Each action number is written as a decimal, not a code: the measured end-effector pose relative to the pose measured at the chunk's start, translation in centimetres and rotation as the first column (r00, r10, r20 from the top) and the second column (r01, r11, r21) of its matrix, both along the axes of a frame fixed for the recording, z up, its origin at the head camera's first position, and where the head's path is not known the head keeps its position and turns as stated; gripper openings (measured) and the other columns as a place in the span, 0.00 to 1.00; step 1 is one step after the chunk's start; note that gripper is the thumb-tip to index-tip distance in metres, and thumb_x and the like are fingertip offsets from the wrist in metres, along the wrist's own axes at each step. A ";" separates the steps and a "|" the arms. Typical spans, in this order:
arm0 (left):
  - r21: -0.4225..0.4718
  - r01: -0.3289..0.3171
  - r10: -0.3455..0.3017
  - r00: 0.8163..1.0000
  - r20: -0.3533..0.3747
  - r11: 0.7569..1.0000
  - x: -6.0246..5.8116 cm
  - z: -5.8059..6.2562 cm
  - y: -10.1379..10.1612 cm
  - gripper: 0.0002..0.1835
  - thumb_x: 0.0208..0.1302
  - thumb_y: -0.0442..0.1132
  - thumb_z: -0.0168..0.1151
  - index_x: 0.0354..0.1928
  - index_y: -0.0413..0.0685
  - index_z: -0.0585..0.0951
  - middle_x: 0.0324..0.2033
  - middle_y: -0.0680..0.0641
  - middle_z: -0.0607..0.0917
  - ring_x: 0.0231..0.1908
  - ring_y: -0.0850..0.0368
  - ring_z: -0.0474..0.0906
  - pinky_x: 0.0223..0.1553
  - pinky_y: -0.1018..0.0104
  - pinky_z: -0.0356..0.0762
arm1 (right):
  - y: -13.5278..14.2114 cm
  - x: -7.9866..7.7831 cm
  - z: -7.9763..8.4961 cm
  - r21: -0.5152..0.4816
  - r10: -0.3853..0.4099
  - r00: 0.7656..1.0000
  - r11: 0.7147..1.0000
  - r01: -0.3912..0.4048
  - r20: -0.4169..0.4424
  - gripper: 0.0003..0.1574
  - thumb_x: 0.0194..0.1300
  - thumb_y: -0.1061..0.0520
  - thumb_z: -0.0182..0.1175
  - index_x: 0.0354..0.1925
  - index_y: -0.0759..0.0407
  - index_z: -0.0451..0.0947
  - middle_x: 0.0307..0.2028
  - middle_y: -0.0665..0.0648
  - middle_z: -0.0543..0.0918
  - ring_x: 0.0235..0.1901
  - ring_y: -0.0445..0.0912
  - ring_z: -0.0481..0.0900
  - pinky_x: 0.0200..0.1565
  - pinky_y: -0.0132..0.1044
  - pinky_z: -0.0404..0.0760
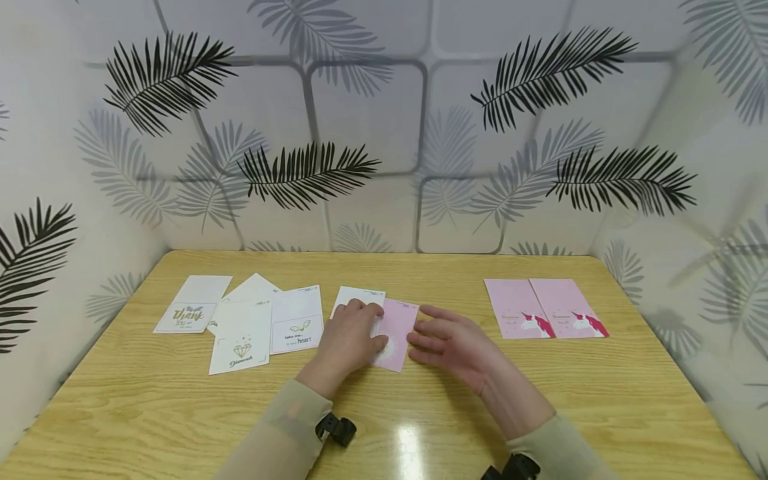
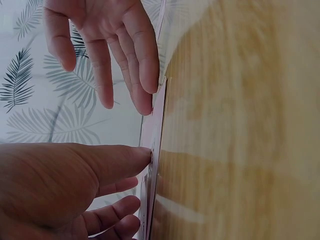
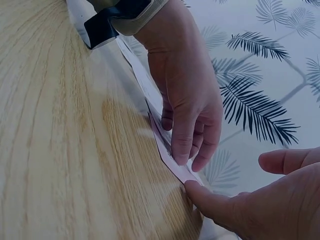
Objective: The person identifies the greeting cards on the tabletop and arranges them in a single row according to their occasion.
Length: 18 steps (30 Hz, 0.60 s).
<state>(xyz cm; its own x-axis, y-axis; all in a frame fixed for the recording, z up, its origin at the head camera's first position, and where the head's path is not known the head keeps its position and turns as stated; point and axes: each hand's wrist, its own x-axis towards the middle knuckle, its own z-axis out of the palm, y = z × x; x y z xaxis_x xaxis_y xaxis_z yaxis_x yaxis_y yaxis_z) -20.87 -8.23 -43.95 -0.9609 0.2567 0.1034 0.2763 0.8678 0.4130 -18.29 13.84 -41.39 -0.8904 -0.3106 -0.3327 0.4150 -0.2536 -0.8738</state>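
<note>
Flat on the table lies a pink card (image 1: 403,323), overlapping the right side of a white card (image 1: 360,294). My left hand (image 1: 349,343) rests over these two, its thumb and fingertips touching them; the hand hides much of the white card. In the left wrist view its thumb (image 2: 122,162) is stretched out onto the pink surface. My right hand (image 1: 453,343) is at the pink card's right edge, fingers relaxed and slightly spread, gripping nothing. In the right wrist view a fingertip of this hand (image 3: 250,207) meets the card's edge.
To the left lie several white cards: a "Thank you" card (image 1: 189,317), a diamond card (image 1: 241,333), a heart card (image 1: 297,320) and one partly covered behind them (image 1: 255,288). Two pink unicorn cards (image 1: 516,307) lie side by side on the right. A leaf-patterned wall covering (image 1: 372,220) borders the wooden table (image 1: 150,413).
</note>
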 end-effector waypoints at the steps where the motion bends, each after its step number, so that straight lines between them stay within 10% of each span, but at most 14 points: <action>1: -0.001 0.000 0.000 1.000 -0.002 1.000 0.0 0.0 0.0 0.22 0.69 0.44 0.80 0.62 0.47 0.86 0.57 0.38 0.84 0.57 0.36 0.79 0.57 0.40 0.79 | 0.0 0.0 0.0 -0.003 -0.003 1.000 1.000 0.003 0.004 0.40 0.85 0.64 0.54 0.87 0.66 0.53 0.77 0.71 0.67 0.70 0.60 0.77 0.70 0.55 0.78; 18: 0.013 0.143 -0.144 0.981 0.127 0.990 -0.1 1.1 -1.5 0.37 0.58 0.48 0.87 0.69 0.52 0.84 0.61 0.40 0.79 0.58 0.40 0.74 0.62 0.43 0.76 | -0.4 -0.5 0.4 -0.027 -0.021 1.000 0.999 0.021 0.008 0.41 0.85 0.66 0.49 0.88 0.66 0.49 0.80 0.75 0.61 0.79 0.66 0.63 0.77 0.61 0.65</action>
<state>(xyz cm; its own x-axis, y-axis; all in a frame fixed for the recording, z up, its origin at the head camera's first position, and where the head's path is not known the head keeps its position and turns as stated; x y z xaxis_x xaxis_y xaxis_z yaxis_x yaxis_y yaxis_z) -21.00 -9.76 -42.89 -0.9195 0.3928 -0.0166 0.3426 0.8215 0.4558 -18.75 13.43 -41.04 -0.8943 -0.3010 -0.3310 0.4158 -0.2859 -0.8633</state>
